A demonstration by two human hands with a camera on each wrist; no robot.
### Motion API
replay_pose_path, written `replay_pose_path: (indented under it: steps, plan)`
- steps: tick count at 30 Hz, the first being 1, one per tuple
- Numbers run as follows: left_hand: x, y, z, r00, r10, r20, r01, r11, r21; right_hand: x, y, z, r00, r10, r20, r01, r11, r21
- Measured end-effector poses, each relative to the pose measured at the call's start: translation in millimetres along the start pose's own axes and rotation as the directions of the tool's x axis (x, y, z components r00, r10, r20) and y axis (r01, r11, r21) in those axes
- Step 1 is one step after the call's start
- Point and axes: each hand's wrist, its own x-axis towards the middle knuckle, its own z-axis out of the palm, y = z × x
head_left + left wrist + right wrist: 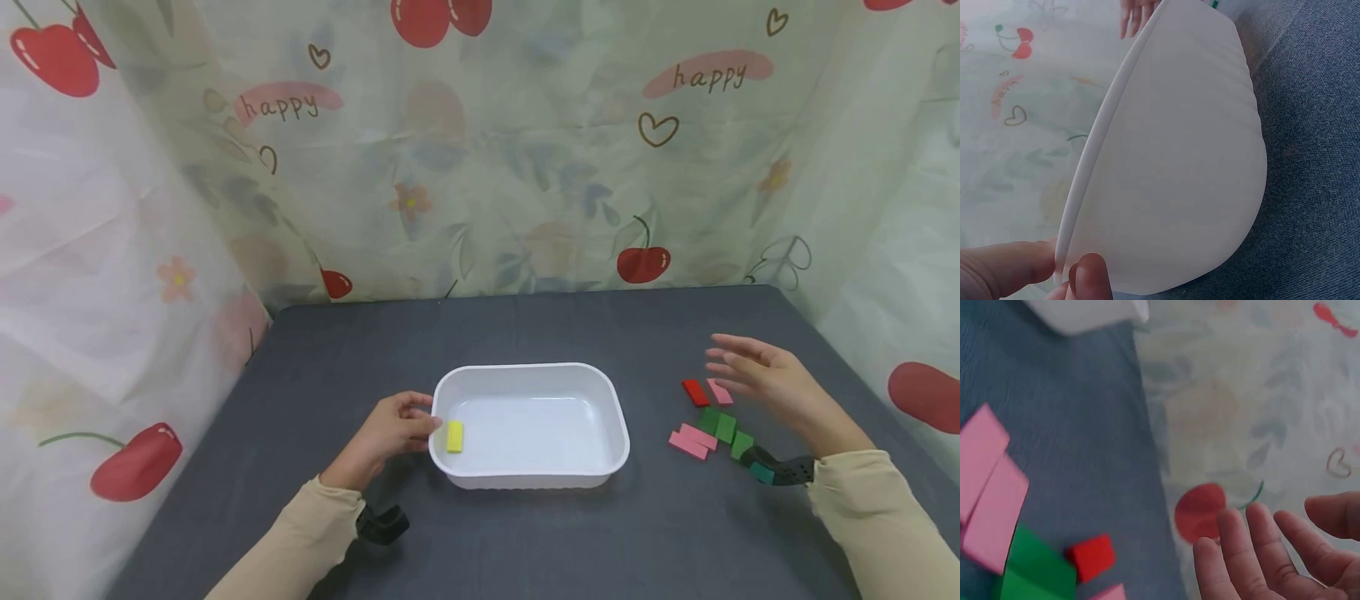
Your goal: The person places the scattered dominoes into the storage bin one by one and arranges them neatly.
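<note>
A white plastic basin (525, 481) stands on the dark table, and one yellow block (454, 437) lies inside near its left end. My left hand (392, 432) pinches the basin's left rim; in the left wrist view the thumb (1016, 265) is on one side of the rim and fingertips are on the other. My right hand (776, 387) hovers at the right with its fingers apart and nothing in them. Near it lie a red block (695, 392), pink blocks (688, 446), green blocks (725, 428) and a teal block (762, 473), partly hidden by the wrist strap.
The dark cloth-covered table (360, 350) extends around the basin. A patterned curtain (517, 167) with cherries and hearts hangs behind it and at both sides. Black camera straps (382, 525) sit at both wrists.
</note>
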Motion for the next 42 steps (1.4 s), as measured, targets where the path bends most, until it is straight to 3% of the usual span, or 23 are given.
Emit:
replay_pose_path:
  steps: [11, 20, 32, 42]
  plan:
    - [-1.0, 0.5, -0.2, 1.0, -0.001, 0.001, 0.001, 1.0, 0.009, 13, 35, -20.4, 0.99, 0.137, -0.042, -0.141, 0.981, -0.133]
    - [-1.7, 0.5, -1.0, 1.0, 0.0, -0.002, 0.0, 1.0, 0.005, 22, 50, -31.7, 0.978, 0.207, -0.005, -0.203, 0.956, -0.213]
    - [-1.0, 0.9, -1.0, 1.0, 0.001, -0.006, -0.001, 1.0, 0.011, 28, 58, -37.2, 0.961, 0.253, 0.112, -0.193, 0.902, -0.387]
    - [-1.8, 0.4, -1.2, 1.0, 0.01, -0.007, -0.01, 1.0, 0.016, 32, 64, -38.2, 0.965, 0.228, 0.13, -0.14, 0.867, -0.479]
